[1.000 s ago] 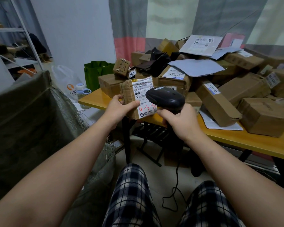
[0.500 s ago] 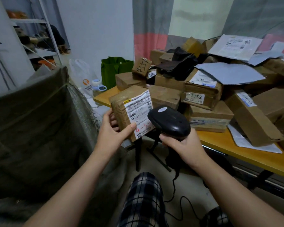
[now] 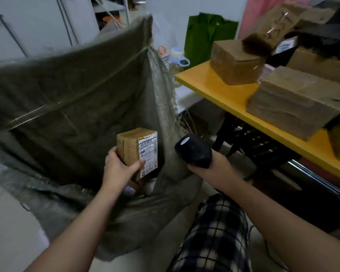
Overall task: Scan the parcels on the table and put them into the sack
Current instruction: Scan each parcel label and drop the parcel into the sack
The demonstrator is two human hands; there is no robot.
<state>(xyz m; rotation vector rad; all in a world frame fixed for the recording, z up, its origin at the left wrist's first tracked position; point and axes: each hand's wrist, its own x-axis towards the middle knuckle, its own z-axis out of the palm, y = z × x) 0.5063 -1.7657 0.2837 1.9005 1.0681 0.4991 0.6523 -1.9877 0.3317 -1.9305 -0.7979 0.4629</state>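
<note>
Gripping brown taped cardboard parcel (image 3: 129, 146) in left hand (image 3: 119, 170) over open woven sack (image 3: 67, 95) | white barcode label (image 3: 148, 154) showing, print blurred | right hand (image 3: 211, 170) clutching rounded black scanner (image 3: 193, 151) beside sack

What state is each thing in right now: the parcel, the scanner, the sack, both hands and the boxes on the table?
Parcel: held upright over the sack's open mouth, label towards the camera, not released.
Left hand: grips the parcel, thumb on the label.
Scanner: held off the table, beside the sack.
Right hand: grips the scanner.
Sack: open, back wall up, front edge slumped.
Boxes on the table: closed, untouched.
</note>
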